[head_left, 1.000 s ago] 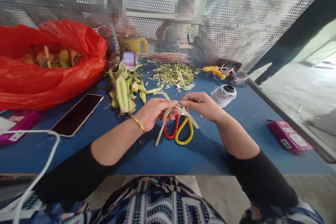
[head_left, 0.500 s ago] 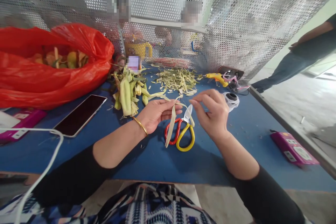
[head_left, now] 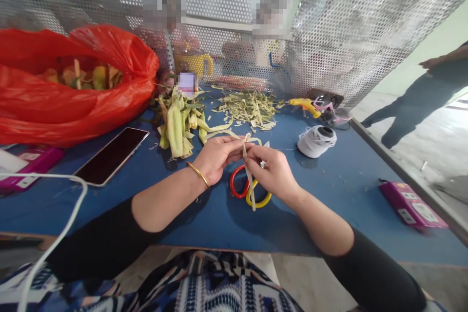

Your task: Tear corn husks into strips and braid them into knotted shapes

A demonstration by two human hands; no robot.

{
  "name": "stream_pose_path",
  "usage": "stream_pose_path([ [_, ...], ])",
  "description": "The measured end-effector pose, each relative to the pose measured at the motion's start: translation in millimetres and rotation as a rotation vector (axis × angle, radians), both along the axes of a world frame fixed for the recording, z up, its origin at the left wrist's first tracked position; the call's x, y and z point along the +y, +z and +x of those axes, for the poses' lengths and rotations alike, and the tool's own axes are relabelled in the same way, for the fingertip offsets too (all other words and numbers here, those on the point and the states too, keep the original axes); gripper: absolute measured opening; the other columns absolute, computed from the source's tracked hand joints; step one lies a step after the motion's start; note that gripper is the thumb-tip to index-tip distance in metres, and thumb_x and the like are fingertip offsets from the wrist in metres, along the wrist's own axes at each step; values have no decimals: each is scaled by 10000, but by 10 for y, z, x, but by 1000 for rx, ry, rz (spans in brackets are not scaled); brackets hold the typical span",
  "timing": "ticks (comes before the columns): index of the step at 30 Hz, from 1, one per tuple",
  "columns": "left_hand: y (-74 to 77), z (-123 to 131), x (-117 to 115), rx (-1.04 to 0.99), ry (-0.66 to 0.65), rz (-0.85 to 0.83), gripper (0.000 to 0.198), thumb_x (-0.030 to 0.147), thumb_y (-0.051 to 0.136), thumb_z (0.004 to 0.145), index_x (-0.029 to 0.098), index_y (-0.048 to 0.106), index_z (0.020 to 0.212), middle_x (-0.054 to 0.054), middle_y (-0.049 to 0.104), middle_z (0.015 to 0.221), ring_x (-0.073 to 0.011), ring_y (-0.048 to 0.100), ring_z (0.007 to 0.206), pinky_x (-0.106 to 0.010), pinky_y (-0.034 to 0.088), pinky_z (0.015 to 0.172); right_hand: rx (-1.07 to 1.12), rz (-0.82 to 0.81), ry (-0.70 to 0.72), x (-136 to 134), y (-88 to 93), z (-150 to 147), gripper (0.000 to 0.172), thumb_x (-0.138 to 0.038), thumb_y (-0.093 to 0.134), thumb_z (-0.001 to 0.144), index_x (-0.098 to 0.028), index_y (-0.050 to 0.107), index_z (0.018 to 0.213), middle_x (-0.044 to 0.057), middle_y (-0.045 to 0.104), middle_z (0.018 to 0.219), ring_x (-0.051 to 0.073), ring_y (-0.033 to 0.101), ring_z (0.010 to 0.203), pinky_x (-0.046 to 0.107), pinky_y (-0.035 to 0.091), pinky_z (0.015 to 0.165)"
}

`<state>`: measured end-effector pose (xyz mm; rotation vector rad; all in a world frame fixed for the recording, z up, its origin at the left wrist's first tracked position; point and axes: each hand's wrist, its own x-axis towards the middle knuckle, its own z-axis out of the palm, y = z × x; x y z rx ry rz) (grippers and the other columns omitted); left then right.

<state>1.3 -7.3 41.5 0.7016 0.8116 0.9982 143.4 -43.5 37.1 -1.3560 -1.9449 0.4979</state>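
Note:
My left hand [head_left: 215, 156], with a gold bangle on the wrist, pinches the top of a pale yellow-green leaf strip [head_left: 249, 175] that hangs down over the blue table [head_left: 153, 190]. My right hand [head_left: 274, 170] is closed on the same strip just to the right, fingers touching those of the left. Directly under both hands lie scissors [head_left: 245, 191] with one red and one yellow handle. A heap of green-yellow husks [head_left: 177, 126] sits just behind my left hand.
A red plastic bag [head_left: 73, 87] of scraps fills the back left. A dark phone [head_left: 111, 155], a white cable [head_left: 54, 234], pink boxes [head_left: 413, 204], a white thread spool [head_left: 316, 140], cut strips [head_left: 248, 107] and a yellow glue gun [head_left: 305, 105] lie around. Perforated metal screen behind; a person stands far right.
My right hand, open and apart half a second ago, has come back left and down and closed on the strip beside my left hand. The strip now hangs straighter.

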Motion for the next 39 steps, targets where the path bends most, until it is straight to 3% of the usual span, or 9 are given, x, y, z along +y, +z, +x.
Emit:
stream_pose_path([
  [4, 13, -18, 7, 20, 3, 6, 40, 112, 690, 792, 95, 704, 759, -88, 751, 740, -150, 712, 700, -248, 556, 724, -6, 52, 32, 5, 73, 59, 267, -254, 510, 821, -213, 444, 565, -25, 477, 553, 115, 409, 537, 260, 324, 543],
  [8, 37, -58, 6, 20, -47, 20, 104, 227, 688, 826, 124, 701, 835, -99, 766, 821, -171, 728, 736, -250, 560, 683, 87, 257, -201, 76, 135, 151, 153, -330, 555, 852, -213, 584, 757, 34, 615, 763, 170, 546, 732, 303, 422, 700],
  [10, 43, -67, 4, 23, -65, 22, 128, 255, 713, 809, 131, 694, 838, -94, 763, 822, -165, 724, 724, -242, 558, 668, 118, 181, -200, 122, 129, 178, 140, -346, 572, 841, -213, 597, 806, 39, 643, 813, 176, 567, 770, 309, 434, 721],
  [13, 47, -55, -2, 48, -33, -6, 95, 195, 743, 768, 129, 682, 798, -55, 730, 721, -126, 688, 635, -213, 542, 619, 178, -74, -67, 160, 87, 176, 235, -409, 553, 856, -205, 571, 740, -5, 603, 643, 135, 515, 608, 271, 401, 601],
  [20, 51, -31, -7, 66, 3, 2, 80, 107, 657, 804, 99, 686, 730, -17, 642, 588, -74, 572, 492, -186, 487, 517, 326, -345, 87, 128, 132, 157, 392, -542, 622, 773, -200, 507, 621, -64, 451, 465, 74, 353, 429, 232, 275, 441],
  [26, 67, -79, 22, 6, -65, -12, 94, 145, 646, 825, 108, 696, 754, 16, 588, 580, -44, 509, 437, -164, 435, 447, 327, -348, 24, 165, 177, 217, 393, -554, 633, 760, -185, 581, 636, -74, 418, 450, 73, 328, 432, 232, 263, 445],
  [30, 74, -79, 26, 68, -38, 69, 93, 185, 695, 787, 111, 702, 732, 29, 569, 560, -23, 433, 390, -152, 325, 369, 356, -349, 12, 198, 135, 213, 448, -611, 601, 777, -178, 646, 673, -3, 600, 598, 123, 507, 570, 258, 389, 549],
  [33, 51, -64, 3, 150, -113, 119, 115, 220, 721, 760, 109, 715, 730, 13, 597, 564, -28, 435, 374, -164, 290, 350, 488, -330, -30, 211, 92, 179, 468, -638, 634, 739, -173, 692, 741, 40, 685, 768, 167, 590, 758, 284, 450, 677],
  [39, -24, -11, -66, 251, -277, 153, 214, 249, 729, 745, 115, 653, 595, -17, 614, 558, -40, 447, 367, -169, 290, 328, 748, -437, -52, 196, 11, 114, 389, -524, 801, 579, -169, 660, 652, -2, 612, 602, 116, 524, 593, 274, 436, 629],
])
